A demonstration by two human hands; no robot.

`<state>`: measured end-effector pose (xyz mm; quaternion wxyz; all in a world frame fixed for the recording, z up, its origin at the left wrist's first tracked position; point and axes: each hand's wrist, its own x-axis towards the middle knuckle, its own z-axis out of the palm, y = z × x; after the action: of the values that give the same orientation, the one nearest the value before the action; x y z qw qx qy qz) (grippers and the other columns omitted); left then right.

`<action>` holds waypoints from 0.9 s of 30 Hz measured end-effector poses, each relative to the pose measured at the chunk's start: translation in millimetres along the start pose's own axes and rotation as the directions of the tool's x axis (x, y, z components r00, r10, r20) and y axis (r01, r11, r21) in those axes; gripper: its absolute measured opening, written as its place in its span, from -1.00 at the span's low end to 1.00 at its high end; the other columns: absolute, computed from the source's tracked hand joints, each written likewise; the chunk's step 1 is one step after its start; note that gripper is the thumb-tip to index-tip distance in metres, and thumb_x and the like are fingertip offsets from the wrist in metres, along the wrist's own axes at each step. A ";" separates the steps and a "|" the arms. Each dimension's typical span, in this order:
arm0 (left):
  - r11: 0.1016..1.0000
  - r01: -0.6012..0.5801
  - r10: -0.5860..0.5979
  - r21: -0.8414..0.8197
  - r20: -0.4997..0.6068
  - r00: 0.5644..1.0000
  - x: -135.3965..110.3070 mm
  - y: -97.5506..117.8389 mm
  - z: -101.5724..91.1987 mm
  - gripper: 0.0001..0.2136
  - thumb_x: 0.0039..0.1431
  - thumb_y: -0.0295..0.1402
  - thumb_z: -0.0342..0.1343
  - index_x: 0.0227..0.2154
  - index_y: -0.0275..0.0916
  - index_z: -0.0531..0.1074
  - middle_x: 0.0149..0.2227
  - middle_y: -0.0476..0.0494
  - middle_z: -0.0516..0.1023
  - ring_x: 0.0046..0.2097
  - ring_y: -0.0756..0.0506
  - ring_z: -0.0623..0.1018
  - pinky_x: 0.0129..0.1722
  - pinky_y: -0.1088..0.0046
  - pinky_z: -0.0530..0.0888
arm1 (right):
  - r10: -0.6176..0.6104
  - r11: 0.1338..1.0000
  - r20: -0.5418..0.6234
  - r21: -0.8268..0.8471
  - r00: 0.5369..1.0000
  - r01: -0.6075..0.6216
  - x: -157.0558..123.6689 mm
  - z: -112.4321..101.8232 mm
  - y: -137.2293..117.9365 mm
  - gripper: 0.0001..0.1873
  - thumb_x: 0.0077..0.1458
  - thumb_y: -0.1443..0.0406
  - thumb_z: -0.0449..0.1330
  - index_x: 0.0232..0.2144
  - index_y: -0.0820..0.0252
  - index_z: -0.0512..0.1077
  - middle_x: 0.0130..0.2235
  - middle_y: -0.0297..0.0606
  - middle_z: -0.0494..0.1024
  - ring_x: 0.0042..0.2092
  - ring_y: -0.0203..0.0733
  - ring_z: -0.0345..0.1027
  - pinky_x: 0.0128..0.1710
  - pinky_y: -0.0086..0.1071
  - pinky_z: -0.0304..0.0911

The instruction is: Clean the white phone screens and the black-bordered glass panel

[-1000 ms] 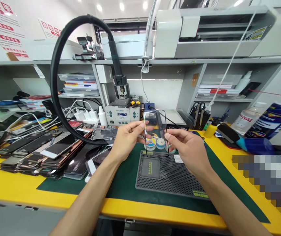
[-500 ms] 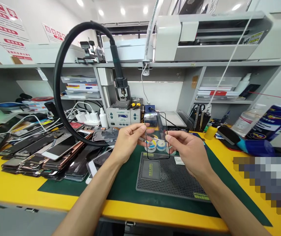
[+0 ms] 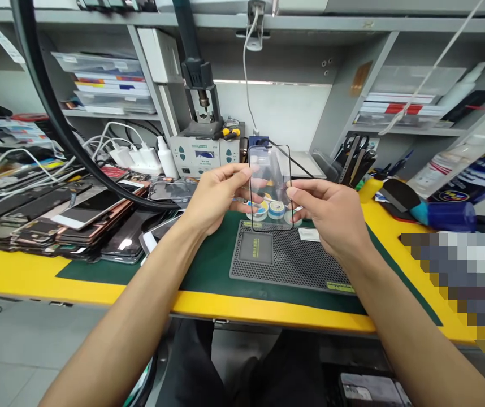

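Observation:
Upright between my two hands is a clear phone screen glass [image 3: 271, 169] with a thin black border. My left hand [image 3: 219, 195] pinches its left edge between thumb and fingers. At its right edge, my right hand [image 3: 325, 212] grips it with thumb and forefinger. Below and behind the glass, small round reels [image 3: 276, 210] with blue and yellow labels show through it. A black perforated mat [image 3: 289, 265] lies beneath my hands on a green work mat [image 3: 208, 271].
At left are stacked phones and phone parts [image 3: 85, 220] with white cables. A hot air station [image 3: 204, 155] stands at the back, its thick black hose [image 3: 56, 121] looping at left. A tool holder [image 3: 355, 158], a yellow bottle [image 3: 369, 189] and a blue-handled brush [image 3: 433, 213] sit at right.
The camera has tilted downward, so the bench sits higher in view and my legs show below it. Both hands still hold the glass, in nearly the same pose.

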<state>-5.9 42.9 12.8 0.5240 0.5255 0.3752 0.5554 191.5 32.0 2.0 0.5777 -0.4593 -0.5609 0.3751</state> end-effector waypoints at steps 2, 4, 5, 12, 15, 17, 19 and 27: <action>1.000 0.026 -0.026 0.000 0.007 1.000 -0.2 0.4 0.1 -0.92 0.28 -0.35 0.18 -0.24 -0.23 0.53 -0.23 -0.18 0.69 -0.38 -0.09 0.65 -0.51 0.43 0.62 | 0.002 1.000 0.002 0.021 1.000 -0.002 -0.2 0.0 0.6 -0.80 -0.05 0.23 0.44 -0.36 0.23 0.63 -0.45 -0.25 0.56 -0.47 -0.24 0.41 -0.56 -0.37 0.42; 0.998 0.064 -0.063 -0.016 0.025 0.998 -0.4 1.7 -0.3 -0.91 0.30 -0.35 0.16 -0.21 -0.22 0.53 -0.23 -0.19 0.69 -0.38 -0.10 0.65 -0.48 0.38 0.64 | 0.006 1.000 0.000 0.027 1.000 -0.006 -0.3 0.2 0.6 -0.81 -0.05 0.24 0.44 -0.36 0.23 0.63 -0.45 -0.25 0.56 -0.46 -0.25 0.41 -0.56 -0.38 0.42; 0.996 0.085 -0.084 -0.029 0.042 0.996 -0.7 2.7 -0.7 -0.89 0.31 -0.36 0.15 -0.19 -0.23 0.54 -0.22 -0.20 0.69 -0.37 -0.11 0.65 -0.45 0.35 0.66 | 0.008 1.000 -0.006 0.025 1.000 -0.008 -0.4 0.4 0.4 -0.82 -0.05 0.25 0.44 -0.37 0.23 0.63 -0.45 -0.25 0.55 -0.47 -0.25 0.40 -0.57 -0.38 0.42; 0.964 0.196 -0.170 -0.178 0.149 0.974 0.3 4.9 -4.4 -0.86 0.27 -0.47 0.17 -0.14 -0.27 0.54 -0.14 -0.29 0.68 -0.23 -0.20 0.69 -0.24 0.17 0.68 | 0.009 0.999 -0.010 0.034 1.000 -0.009 0.2 1.3 -1.2 -0.86 -0.04 0.29 0.42 -0.38 0.23 0.63 -0.48 -0.27 0.54 -0.47 -0.27 0.38 -0.58 -0.39 0.41; 0.934 0.247 -0.201 -0.257 0.192 0.961 2.0 3.1 -5.0 -0.90 0.27 -0.49 0.17 -0.21 -0.35 0.56 -0.08 -0.36 0.67 -0.15 -0.23 0.68 -0.11 0.10 0.66 | 0.000 0.999 -0.010 0.054 1.000 0.001 0.9 0.9 -1.2 -0.85 -0.05 0.29 0.42 -0.38 0.25 0.62 -0.47 -0.27 0.54 -0.47 -0.27 0.38 -0.58 -0.40 0.41; 0.914 0.277 -0.219 -0.296 0.216 0.952 2.1 2.3 -5.0 -0.86 0.28 -0.48 0.15 -0.20 -0.41 0.59 -0.07 -0.39 0.66 -0.13 -0.22 0.67 -0.06 0.16 0.65 | 0.002 0.998 -0.017 0.070 1.000 -0.001 1.3 0.5 -1.4 -0.85 -0.05 0.30 0.42 -0.39 0.26 0.62 -0.47 -0.27 0.54 -0.48 -0.28 0.37 -0.58 -0.40 0.40; 0.895 0.301 -0.232 -0.330 0.233 0.944 0.8 2.0 -4.7 -0.83 0.30 -0.46 0.14 -0.18 -0.42 0.60 -0.09 -0.39 0.67 -0.12 -0.19 0.67 -0.05 0.23 0.64 | 0.008 0.996 -0.019 0.089 1.000 -0.007 1.5 0.2 -1.8 -0.84 -0.06 0.30 0.42 -0.39 0.27 0.61 -0.46 -0.26 0.54 -0.47 -0.28 0.37 -0.59 -0.40 0.39; 0.832 0.406 -0.281 -0.377 0.343 0.896 -6.8 4.0 1.5 -0.82 0.32 -0.35 0.14 -0.07 -0.19 0.55 0.09 -0.32 0.59 0.02 -0.35 0.63 0.05 -0.24 0.52 | 0.025 0.991 -0.025 0.129 0.999 -0.021 2.0 -1.6 -6.6 -0.83 -0.06 0.28 0.43 -0.37 0.26 0.61 -0.47 -0.27 0.53 -0.48 -0.27 0.38 -0.59 -0.39 0.38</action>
<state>-5.8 35.4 15.6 0.7674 0.3881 0.2531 0.4432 192.8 31.8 9.0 0.6090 -0.4325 -0.5226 0.4110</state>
